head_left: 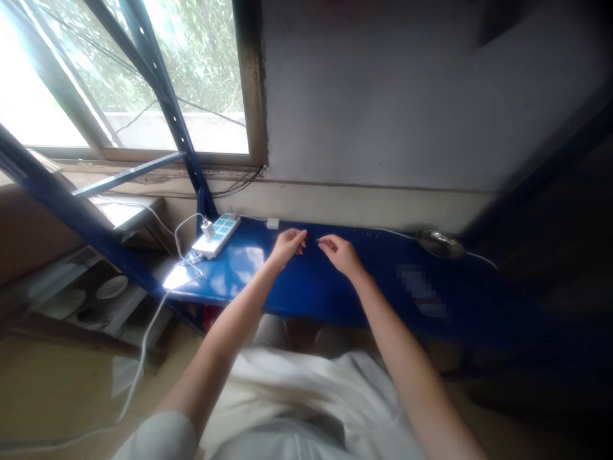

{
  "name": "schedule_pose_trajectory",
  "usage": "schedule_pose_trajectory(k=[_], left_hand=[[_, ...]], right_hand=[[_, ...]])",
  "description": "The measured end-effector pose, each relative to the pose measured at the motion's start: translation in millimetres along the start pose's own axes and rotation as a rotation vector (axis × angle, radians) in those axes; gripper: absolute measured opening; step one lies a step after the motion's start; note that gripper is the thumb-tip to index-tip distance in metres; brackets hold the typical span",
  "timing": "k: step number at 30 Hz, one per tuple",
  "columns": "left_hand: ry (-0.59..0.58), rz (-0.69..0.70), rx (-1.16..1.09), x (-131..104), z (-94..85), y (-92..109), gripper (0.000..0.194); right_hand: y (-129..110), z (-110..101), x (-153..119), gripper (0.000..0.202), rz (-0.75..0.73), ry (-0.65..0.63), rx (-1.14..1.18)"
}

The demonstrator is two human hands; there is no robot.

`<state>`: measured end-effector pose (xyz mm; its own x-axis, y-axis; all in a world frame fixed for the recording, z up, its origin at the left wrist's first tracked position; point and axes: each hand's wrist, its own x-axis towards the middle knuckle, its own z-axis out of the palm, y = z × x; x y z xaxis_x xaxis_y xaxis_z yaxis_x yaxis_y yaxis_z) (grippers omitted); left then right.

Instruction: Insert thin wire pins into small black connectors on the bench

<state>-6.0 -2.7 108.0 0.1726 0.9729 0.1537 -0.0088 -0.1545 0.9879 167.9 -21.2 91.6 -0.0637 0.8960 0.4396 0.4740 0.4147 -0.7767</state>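
My left hand (290,244) and my right hand (338,250) are close together above the blue table (316,294). Between their fingertips runs a small thin dark piece (312,237), too small for me to tell its kind. The left fingers pinch one end of it, while the right thumb and fingers close on the other. A white charger block (272,223) lies just behind my left hand. Several tiny light bits (371,235) are scattered on the tabletop beyond my right hand.
A white power strip (218,235) with a plug (207,229) and white cable stands at the table's left end. A shiny metal dish (440,244) sits at the back right, near a blurred-out flat item (421,291). Blue shelf posts (177,121) rise at left.
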Motion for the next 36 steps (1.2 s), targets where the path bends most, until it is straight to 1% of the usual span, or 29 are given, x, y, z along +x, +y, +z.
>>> schedule_pose_trajectory(k=[3, 5, 6, 8, 10, 12, 14, 20, 25, 30, 33, 36], left_hand=[[0.113, 0.012, -0.029, 0, -0.8, 0, 0.032], [0.17, 0.001, -0.046, 0, -1.0, -2, 0.03], [0.176, -0.01, -0.046, 0, -0.6, -3, 0.03], [0.144, -0.031, -0.025, -1, 1.5, -6, 0.029], [0.079, -0.043, 0.001, -2, 5.1, -8, 0.03], [0.02, -0.046, 0.019, -3, 9.1, -10, 0.031], [-0.004, -0.043, 0.022, -3, 12.1, -11, 0.032], [-0.011, -0.014, 0.003, -1, 13.0, -13, 0.031], [-0.014, 0.023, 0.015, 0, 13.1, -18, 0.033], [-0.016, 0.016, 0.001, 2, 15.5, -20, 0.029], [-0.022, 0.011, -0.016, 0, 16.2, -21, 0.026], [-0.001, 0.014, -0.041, -3, 14.8, -31, 0.026]], right_hand=[[5, -4, 1, 0.025, 0.039, -0.011, 0.009], [10, -5, 2, 0.029, 0.099, 0.008, 0.084], [11, -4, 2, 0.032, 0.135, 0.025, 0.137], [12, -1, 4, 0.038, 0.208, 0.066, 0.244], [8, 4, 5, 0.042, 0.259, 0.092, 0.317], [3, 8, 7, 0.043, 0.275, 0.076, 0.352], [-1, 12, 8, 0.042, 0.283, 0.036, 0.374], [-1, 15, 8, 0.04, 0.314, -0.084, 0.384], [-4, 13, 6, 0.039, 0.303, -0.12, 0.373], [-5, 16, 7, 0.037, 0.282, -0.158, 0.351], [1, 16, 9, 0.036, 0.254, -0.189, 0.327], [16, 11, 15, 0.037, 0.254, -0.141, 0.278]])
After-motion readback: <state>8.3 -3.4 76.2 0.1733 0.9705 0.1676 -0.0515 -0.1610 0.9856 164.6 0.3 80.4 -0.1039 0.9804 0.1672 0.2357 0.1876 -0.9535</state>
